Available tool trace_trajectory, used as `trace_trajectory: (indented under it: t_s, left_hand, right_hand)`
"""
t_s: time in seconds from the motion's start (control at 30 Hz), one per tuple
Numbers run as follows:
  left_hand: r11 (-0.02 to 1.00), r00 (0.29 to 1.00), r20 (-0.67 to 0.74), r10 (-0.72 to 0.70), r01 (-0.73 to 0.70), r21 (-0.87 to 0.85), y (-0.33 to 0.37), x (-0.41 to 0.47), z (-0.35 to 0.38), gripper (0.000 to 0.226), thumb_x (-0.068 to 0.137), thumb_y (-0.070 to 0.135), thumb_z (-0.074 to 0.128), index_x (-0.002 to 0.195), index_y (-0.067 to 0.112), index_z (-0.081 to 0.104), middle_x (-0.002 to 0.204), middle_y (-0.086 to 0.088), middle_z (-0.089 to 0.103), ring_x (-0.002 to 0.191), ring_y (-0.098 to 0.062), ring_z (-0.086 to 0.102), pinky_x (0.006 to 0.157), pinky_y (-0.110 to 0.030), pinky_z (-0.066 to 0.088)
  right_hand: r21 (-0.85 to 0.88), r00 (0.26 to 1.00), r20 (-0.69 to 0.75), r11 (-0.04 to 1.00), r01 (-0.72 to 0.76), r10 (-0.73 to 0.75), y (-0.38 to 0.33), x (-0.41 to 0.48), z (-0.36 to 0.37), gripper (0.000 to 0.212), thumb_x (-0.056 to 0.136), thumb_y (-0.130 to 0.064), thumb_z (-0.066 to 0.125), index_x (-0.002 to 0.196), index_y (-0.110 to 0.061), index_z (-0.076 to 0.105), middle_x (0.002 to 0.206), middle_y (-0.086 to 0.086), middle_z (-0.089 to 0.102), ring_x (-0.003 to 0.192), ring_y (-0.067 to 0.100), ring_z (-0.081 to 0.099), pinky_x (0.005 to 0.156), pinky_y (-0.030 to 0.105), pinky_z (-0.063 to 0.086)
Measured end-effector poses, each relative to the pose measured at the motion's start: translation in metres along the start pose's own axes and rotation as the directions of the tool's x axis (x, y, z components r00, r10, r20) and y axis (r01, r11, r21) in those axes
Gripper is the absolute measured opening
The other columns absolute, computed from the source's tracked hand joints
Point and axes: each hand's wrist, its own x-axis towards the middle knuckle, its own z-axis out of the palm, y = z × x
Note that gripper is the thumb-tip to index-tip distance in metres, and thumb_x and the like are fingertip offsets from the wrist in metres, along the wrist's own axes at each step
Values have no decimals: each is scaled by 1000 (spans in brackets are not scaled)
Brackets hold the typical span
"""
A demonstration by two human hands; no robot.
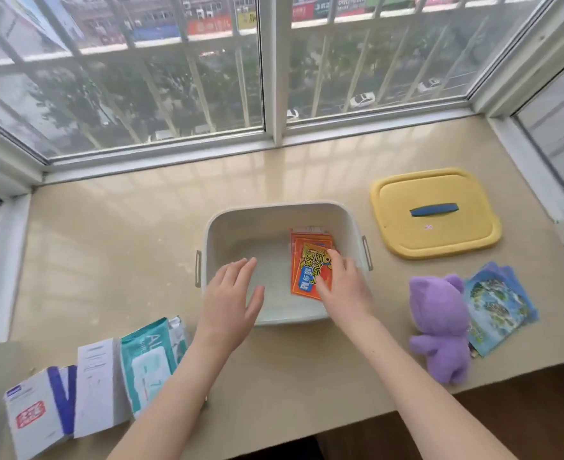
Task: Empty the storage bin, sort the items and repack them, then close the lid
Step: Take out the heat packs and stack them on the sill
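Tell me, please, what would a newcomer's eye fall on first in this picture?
The bright orange packets stand out first, at the right side inside the white bin, where the right hand touches them. Next come the yellow lid, lying to the right of the bin, and the purple plush toy nearer the camera.

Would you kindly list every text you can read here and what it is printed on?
"暖身贴": blue band on the orange packet in the storage bin.
"AL": teal wipes pack; the rest is hidden.
Too blurred: yellow characters on that packet, red stamp on the white box, street signs outside.
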Motion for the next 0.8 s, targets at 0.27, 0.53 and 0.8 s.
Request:
trace_trajectory:
  t_s: [0.27,0.53,0.8]
  left_hand:
    - [999,990,133,-52,52,0,-22,0,77,53,92,40,39,131,9,55,126,-6,60,115,-26,54,96,-36,45]
    - [992,972,203,-118,106,69,-21,-25,87,52,85,43,43,123,12,61,115,-2,65,106,-24,59,85,-34,51]
    - [993,965,239,-108,93,74,-19,-39,85,52,88,42,41,127,11,57,119,-3,63,108,-24,57,88,-35,50]
  right_hand:
    - [-95,960,192,978,-188,203,22,72,68,63,91,-37,59,142,-16,28,121,19,47,110,38,55,89,42,47]
    - [-170,971,204,981,-91,125,31,69,89,74,90,-36,59,151,-18,20,140,21,33,119,40,47,96,42,44]
    - [-186,986,125,979,-82,107,36,52,91,68,92,-33,57,149,-17,24,141,22,33,112,39,52,93,41,45]
